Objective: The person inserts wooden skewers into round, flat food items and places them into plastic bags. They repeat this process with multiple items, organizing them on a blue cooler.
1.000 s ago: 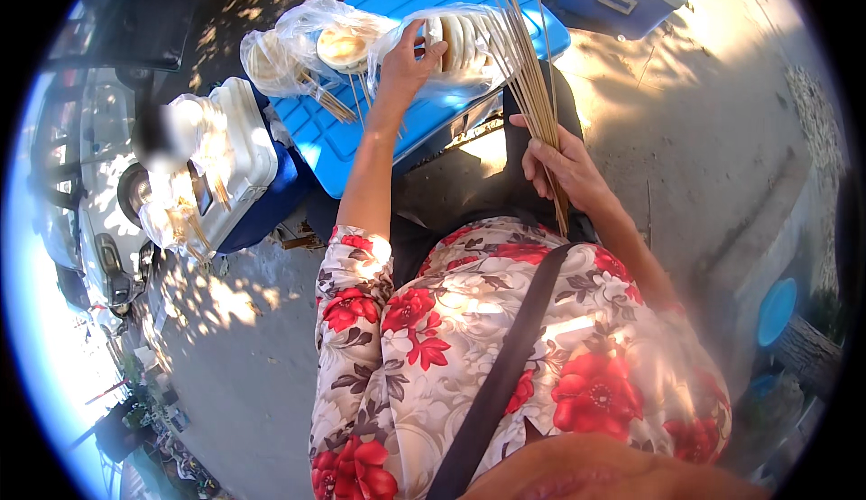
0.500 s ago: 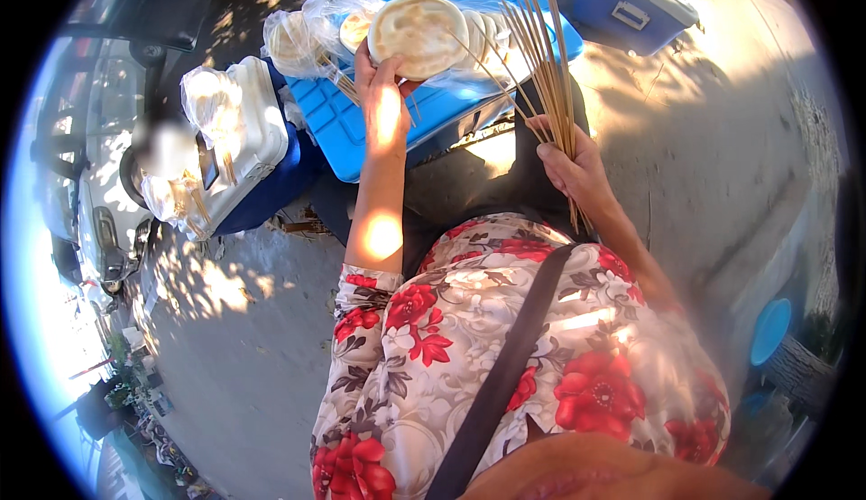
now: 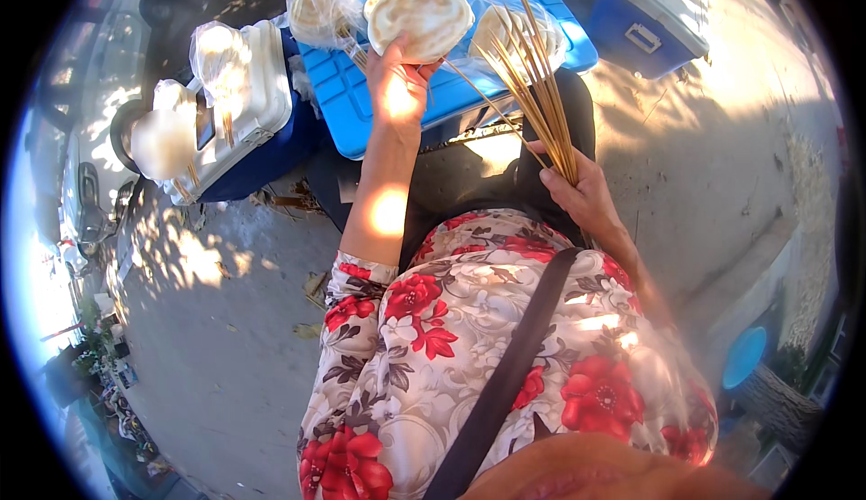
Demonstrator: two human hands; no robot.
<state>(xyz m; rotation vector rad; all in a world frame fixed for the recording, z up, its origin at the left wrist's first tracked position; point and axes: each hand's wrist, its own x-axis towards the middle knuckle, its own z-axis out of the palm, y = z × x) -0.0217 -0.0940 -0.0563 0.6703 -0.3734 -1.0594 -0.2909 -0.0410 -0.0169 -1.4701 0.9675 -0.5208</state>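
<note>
My left hand (image 3: 397,85) grips a round, pale flatbread (image 3: 421,20) with light brown patches, fingers underneath and thumb at its near edge. My right hand (image 3: 577,189) is closed around a bundle of long wooden skewers (image 3: 541,94), which fan out up and to the left. One skewer leans away from the bundle toward the flatbread; whether its tip touches the bread I cannot tell. Behind the skewers, more flatbreads (image 3: 492,33) lie in a clear plastic bag on a blue lid (image 3: 338,108). Bagged breads on sticks (image 3: 316,11) rest at the lid's far left.
At the left, a white-lidded blue cooler (image 3: 262,81) carries bagged breads on sticks (image 3: 219,54) and a dark phone (image 3: 206,126). Another blue-and-white cooler (image 3: 642,38) stands at the far right. A blue basin (image 3: 744,357) is beside a tree trunk (image 3: 780,401) at lower right.
The view has shifted somewhat. My left hand, still holding the flatbread, has moved a little right and away. The skewers in my right hand now tilt farther left, their tips lower.
</note>
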